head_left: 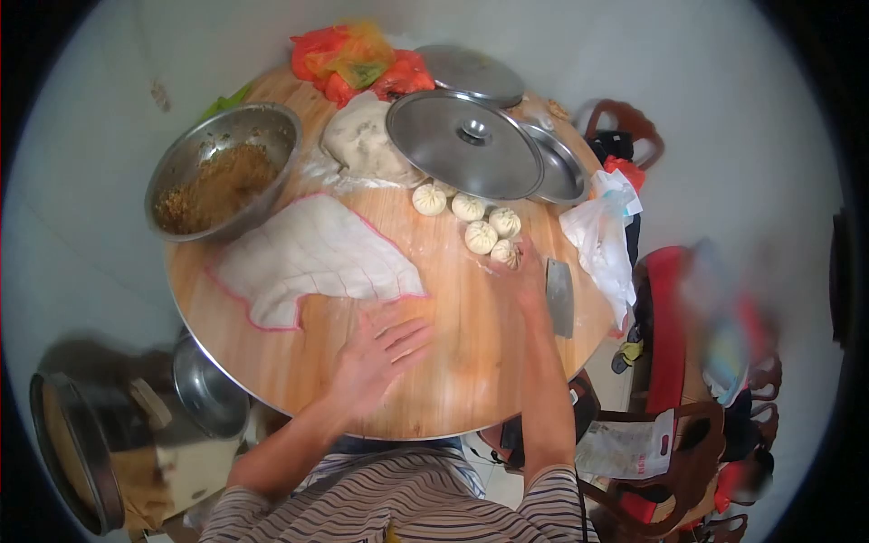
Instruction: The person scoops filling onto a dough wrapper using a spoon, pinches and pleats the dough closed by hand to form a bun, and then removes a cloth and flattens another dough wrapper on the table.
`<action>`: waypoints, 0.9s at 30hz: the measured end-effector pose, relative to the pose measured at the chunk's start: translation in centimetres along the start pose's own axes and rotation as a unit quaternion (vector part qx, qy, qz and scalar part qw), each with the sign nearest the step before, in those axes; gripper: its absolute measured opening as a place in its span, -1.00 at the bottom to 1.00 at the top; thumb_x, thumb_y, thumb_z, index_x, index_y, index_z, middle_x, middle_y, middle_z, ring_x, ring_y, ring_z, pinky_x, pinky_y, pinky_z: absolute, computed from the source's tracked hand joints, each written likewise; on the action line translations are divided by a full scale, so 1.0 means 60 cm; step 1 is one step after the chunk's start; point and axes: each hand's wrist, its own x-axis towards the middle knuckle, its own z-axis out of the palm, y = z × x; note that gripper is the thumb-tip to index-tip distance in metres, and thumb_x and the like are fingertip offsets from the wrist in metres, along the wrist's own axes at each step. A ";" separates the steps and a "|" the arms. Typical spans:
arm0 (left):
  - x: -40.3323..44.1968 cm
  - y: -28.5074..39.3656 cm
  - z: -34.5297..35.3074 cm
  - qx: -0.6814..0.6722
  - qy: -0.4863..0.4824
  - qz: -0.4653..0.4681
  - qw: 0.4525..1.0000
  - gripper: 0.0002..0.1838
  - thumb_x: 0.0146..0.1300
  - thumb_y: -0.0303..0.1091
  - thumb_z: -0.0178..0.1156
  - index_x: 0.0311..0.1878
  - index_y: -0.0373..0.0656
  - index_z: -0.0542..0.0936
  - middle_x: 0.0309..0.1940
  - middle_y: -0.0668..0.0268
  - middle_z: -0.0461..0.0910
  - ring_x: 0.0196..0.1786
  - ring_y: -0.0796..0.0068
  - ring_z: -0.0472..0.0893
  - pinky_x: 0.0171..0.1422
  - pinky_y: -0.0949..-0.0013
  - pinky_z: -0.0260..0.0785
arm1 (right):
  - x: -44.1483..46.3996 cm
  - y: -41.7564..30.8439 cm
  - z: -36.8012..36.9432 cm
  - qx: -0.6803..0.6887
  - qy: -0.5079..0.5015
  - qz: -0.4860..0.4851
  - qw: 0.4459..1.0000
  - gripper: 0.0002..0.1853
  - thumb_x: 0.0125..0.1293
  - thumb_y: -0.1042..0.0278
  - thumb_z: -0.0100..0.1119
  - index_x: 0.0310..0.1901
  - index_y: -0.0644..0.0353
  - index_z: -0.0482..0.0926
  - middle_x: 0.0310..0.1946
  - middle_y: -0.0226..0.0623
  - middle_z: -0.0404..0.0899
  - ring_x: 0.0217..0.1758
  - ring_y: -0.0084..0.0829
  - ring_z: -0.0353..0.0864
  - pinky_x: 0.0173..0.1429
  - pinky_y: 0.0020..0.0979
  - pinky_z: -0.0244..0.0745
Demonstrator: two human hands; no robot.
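Pleated stuffed buns (481, 237) sit in a group near the edge of a round metal lid (434, 136). My right hand (520, 276) is at the nearest bun (505, 255), with its fingers around the near side. Over the bare wood hovers my left hand (380, 351), its fingers spread and holding nothing. Just beyond it lies a white cloth with a pink edge (326, 249), rumpled on the table. A flat metal blade (559, 299) rests to the right of my right wrist.
The round wooden table (453, 371) also carries a metal bowl of brown filling (222, 185), a floury dough mass (367, 140), red plastic bags (339, 59), a metal pan (566, 167) and a white plastic bag (597, 240). Chairs (692, 452) stand at the right.
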 end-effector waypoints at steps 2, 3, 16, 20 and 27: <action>-0.007 0.013 -0.019 0.020 -0.007 0.017 1.000 -0.03 0.57 0.46 -0.26 0.61 -0.30 0.17 0.54 -0.14 0.34 0.61 -0.09 0.34 0.73 -0.13 0.16 | -0.001 0.014 -0.013 0.027 -0.028 -0.013 0.999 -0.03 0.09 0.26 0.65 0.51 0.33 0.34 0.26 0.01 0.62 0.35 -0.07 0.61 0.43 -0.16 0.47; -0.010 0.019 -0.029 0.021 0.003 0.030 0.999 -0.06 0.58 0.44 -0.25 0.59 -0.30 0.19 0.53 -0.15 0.34 0.60 -0.08 0.35 0.71 -0.13 0.20 | -0.007 0.012 -0.026 -0.003 -0.042 -0.016 0.999 -0.04 0.12 0.25 0.63 0.52 0.30 0.34 0.33 0.05 0.57 0.41 -0.01 0.55 0.49 -0.13 0.42; -0.028 0.046 -0.036 0.042 0.070 0.044 0.996 0.01 0.58 0.46 -0.26 0.66 -0.32 0.07 0.55 -0.20 0.30 0.58 -0.17 0.37 0.69 -0.16 0.24 | 0.018 0.035 -0.018 -0.090 -0.017 -0.028 0.995 -0.11 0.19 0.19 0.60 0.50 0.26 0.36 0.37 0.13 0.51 0.46 0.13 0.47 0.51 -0.03 0.40; -0.032 0.041 -0.045 0.045 0.065 0.056 0.995 -0.03 0.59 0.44 -0.27 0.64 -0.31 0.10 0.52 -0.18 0.36 0.55 -0.17 0.42 0.66 -0.17 0.28 | 0.009 0.020 -0.020 -0.089 -0.031 -0.048 0.994 -0.07 0.19 0.20 0.60 0.53 0.25 0.31 0.39 0.11 0.49 0.47 0.12 0.45 0.49 -0.03 0.42; -0.049 0.071 -0.094 0.226 0.056 0.102 0.967 -0.47 0.67 0.01 0.00 0.38 -0.25 0.49 0.42 -0.01 0.52 0.46 0.00 0.54 0.60 -0.03 0.35 | -0.056 -0.132 -0.056 0.017 -0.076 0.029 0.997 -0.50 0.26 0.11 0.53 0.10 0.28 0.68 0.04 0.02 0.74 0.13 0.06 0.71 0.25 -0.07 0.58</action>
